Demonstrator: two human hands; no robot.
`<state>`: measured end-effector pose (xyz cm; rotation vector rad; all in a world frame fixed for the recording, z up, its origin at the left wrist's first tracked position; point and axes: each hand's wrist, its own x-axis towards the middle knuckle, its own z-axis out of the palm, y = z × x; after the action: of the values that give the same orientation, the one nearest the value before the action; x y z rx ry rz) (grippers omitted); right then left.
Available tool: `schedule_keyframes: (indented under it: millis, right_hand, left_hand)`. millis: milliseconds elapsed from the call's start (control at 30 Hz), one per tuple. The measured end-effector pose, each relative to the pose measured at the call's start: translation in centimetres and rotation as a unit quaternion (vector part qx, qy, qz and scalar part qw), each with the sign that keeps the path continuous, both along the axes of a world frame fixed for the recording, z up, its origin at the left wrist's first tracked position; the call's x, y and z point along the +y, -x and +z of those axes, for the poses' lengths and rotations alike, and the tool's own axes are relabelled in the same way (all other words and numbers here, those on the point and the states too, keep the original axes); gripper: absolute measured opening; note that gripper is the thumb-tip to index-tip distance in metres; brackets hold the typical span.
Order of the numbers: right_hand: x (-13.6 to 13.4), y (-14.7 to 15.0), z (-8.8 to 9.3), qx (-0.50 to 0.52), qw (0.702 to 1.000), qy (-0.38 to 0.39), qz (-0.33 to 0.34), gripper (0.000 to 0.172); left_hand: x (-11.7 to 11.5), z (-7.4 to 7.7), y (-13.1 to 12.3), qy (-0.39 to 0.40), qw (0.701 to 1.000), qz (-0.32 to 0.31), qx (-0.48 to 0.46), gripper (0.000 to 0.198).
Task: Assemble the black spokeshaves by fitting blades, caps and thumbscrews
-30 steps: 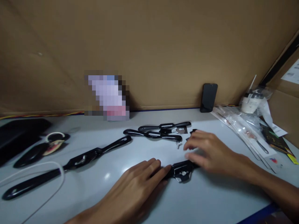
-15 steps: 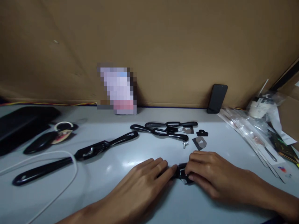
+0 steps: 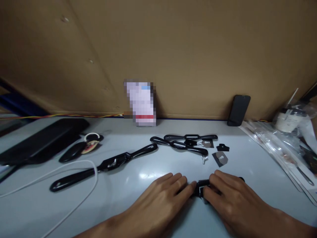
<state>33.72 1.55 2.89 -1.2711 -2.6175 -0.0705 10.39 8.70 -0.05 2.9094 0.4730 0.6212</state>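
Note:
A black spokeshave (image 3: 203, 183) lies low on the table in front of me, mostly covered by my hands. My left hand (image 3: 164, 198) is closed on its left handle, index finger reaching toward the middle. Over the middle part, my right hand (image 3: 229, 198) has its fingers bent down and pressed together; what the fingertips touch there is partly hidden. The tip of the right handle shows behind the right hand. Beyond lie two bare spokeshave bodies (image 3: 182, 145), a thumbscrew (image 3: 204, 160), a grey blade (image 3: 220, 159) and a black cap piece (image 3: 223, 147).
Another spokeshave (image 3: 116, 162), with hardware fitted, lies at left beside a white cable (image 3: 96, 175). Further left are a computer mouse (image 3: 71, 152) and a black case (image 3: 47, 140). A phone (image 3: 239, 110) leans on the cardboard wall; plastic packets (image 3: 277, 155) and a cup (image 3: 287, 120) sit right.
The whole scene has shifted right and slightly down as my head turned left. My right hand has turned a little over the spokeshave, and the right handle's tip now shows behind it.

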Motion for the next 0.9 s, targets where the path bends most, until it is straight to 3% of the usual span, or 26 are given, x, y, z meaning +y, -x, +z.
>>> schedule_keyframes:
  millis: [167, 300, 367, 467, 567, 633, 767, 900]
  right_hand:
    - [-0.3, 0.9, -0.7, 0.003, 0.999, 0.042, -0.027, 0.042]
    - [1.0, 0.0, 0.4, 0.086, 0.989, 0.11, -0.057, 0.02]
    - [2.2, -1.3, 1.1, 0.136, 0.984, 0.077, -0.082, 0.017]
    - [3.9, -3.0, 1.5, 0.131, 0.985, -0.022, -0.109, 0.028]
    - [5.1, -3.8, 0.7, 0.132, 0.987, -0.042, -0.086, 0.032]
    - [5.6, -3.9, -0.3, 0.132, 0.988, -0.026, -0.072, 0.037]
    - [6.3, -4.6, -2.1, 0.151, 0.985, -0.022, -0.081, 0.037]
    - [6.8, -5.5, -2.6, 0.173, 0.978, -0.035, -0.111, 0.034]
  left_hand:
    - [-0.2, 0.0, 0.0, 0.03, 0.999, 0.012, 0.02, 0.031]
    - [-0.5, 0.0, 0.1, -0.008, 0.999, 0.042, 0.027, 0.018]
    - [-0.4, 0.1, 0.2, -0.07, 0.996, 0.058, 0.006, 0.026]
    - [-0.1, 0.5, 0.1, -0.135, 0.991, -0.019, -0.005, 0.051]
    - [-0.1, 1.1, -0.1, -0.107, 0.989, -0.098, 0.024, 0.042]
    - [-0.2, 1.3, -0.3, -0.079, 0.993, -0.09, 0.018, 0.036]
    - [-0.2, 1.2, -0.6, -0.113, 0.989, -0.091, 0.005, 0.032]
    - [-0.2, 1.0, -0.7, -0.129, 0.99, -0.058, 0.008, 0.017]
